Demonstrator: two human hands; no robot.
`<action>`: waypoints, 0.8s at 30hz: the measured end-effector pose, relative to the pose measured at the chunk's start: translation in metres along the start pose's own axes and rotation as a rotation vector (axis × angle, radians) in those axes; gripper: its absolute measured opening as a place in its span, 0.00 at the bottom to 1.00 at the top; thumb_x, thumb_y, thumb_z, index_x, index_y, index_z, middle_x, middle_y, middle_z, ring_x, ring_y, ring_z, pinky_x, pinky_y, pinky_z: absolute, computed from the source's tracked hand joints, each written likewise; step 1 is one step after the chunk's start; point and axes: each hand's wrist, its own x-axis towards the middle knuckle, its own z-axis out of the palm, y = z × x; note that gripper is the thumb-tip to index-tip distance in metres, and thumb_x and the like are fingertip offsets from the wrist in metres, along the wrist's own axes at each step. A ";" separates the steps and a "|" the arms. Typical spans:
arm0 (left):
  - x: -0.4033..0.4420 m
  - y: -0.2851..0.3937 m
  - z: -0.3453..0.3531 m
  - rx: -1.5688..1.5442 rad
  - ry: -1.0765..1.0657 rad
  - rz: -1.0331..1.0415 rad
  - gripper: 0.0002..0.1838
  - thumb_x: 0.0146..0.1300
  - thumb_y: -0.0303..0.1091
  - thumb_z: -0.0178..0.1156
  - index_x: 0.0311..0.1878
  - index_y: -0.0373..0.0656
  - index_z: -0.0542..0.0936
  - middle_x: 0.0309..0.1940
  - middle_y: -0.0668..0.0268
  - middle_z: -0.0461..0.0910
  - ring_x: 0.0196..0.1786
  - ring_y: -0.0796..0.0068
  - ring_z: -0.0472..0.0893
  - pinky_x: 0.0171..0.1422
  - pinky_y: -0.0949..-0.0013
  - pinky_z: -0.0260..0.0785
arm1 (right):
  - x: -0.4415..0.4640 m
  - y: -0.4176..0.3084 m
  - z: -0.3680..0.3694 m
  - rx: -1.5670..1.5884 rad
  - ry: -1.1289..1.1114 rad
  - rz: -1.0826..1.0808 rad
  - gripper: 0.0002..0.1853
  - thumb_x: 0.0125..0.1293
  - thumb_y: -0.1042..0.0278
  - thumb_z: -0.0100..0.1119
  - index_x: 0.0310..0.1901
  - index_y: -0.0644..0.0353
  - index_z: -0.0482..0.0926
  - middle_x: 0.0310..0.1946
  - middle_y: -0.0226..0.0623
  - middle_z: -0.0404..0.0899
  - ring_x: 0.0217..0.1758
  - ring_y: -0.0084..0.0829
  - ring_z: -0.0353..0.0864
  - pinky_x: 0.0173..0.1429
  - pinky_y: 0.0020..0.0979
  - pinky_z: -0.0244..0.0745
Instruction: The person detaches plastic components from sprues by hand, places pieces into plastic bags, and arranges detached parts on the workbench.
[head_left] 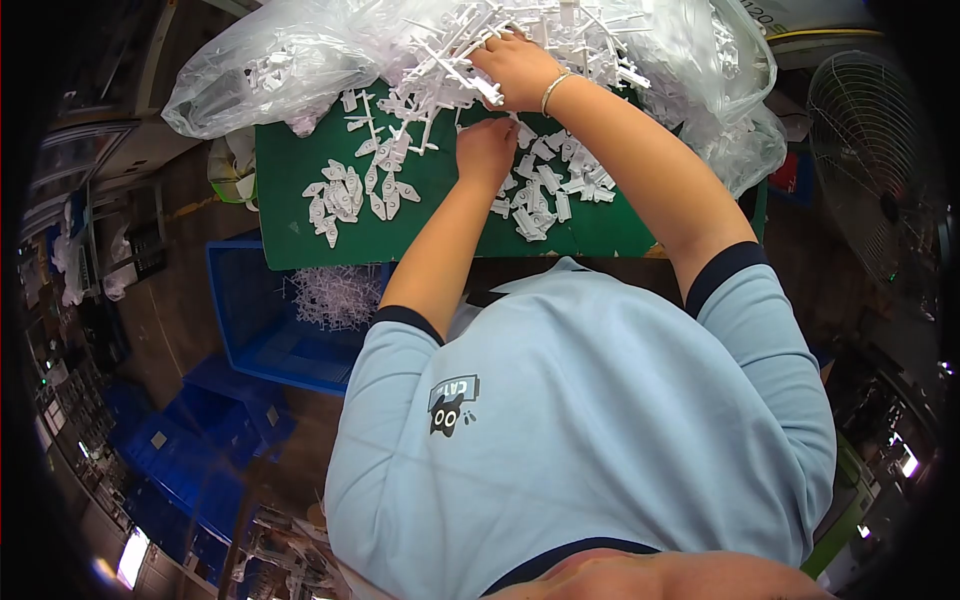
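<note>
My right hand (520, 72) reaches into a heap of white plastic moulded parts on sprues (440, 65) at the far side of the green table. Its fingers are curled around a sprue, with other pieces partly covering them. Just nearer to me, my left hand (487, 150) is closed, knuckles up, and whatever its fingertips hold is hidden. Right of it lies a loose pile of small white clip-like pieces (540, 200). To its left are flat, pointed white pieces (340, 195), several in one cluster and more close to the sprues.
Clear plastic bags (270, 85) of white parts flank the heap on the green tabletop (400, 235). Below the table's left edge stands a blue bin (235, 340) holding thin white sprue scraps (340, 297). A caged fan (865, 150) is at the right.
</note>
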 end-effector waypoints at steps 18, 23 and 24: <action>-0.019 -0.066 -0.042 -0.429 0.308 -0.289 0.13 0.70 0.33 0.53 0.51 0.35 0.78 0.38 0.53 0.84 0.40 0.58 0.84 0.46 0.62 0.74 | 0.003 0.001 -0.004 0.042 -0.066 0.017 0.37 0.44 0.55 0.75 0.59 0.51 0.73 0.50 0.39 0.77 0.61 0.41 0.72 0.71 0.46 0.61; -0.035 -0.066 -0.036 -0.388 0.333 -0.331 0.15 0.66 0.29 0.56 0.53 0.32 0.75 0.47 0.51 0.81 0.48 0.50 0.80 0.54 0.57 0.71 | 0.005 0.004 -0.001 0.038 -0.038 0.006 0.36 0.44 0.56 0.75 0.59 0.52 0.73 0.49 0.39 0.77 0.61 0.41 0.73 0.71 0.46 0.61; -0.045 -0.063 -0.036 -0.386 0.331 -0.333 0.15 0.66 0.29 0.56 0.53 0.32 0.75 0.47 0.51 0.81 0.48 0.50 0.80 0.54 0.57 0.71 | 0.004 0.004 -0.001 0.042 -0.040 0.007 0.36 0.44 0.56 0.75 0.59 0.52 0.74 0.49 0.39 0.77 0.61 0.41 0.73 0.71 0.46 0.61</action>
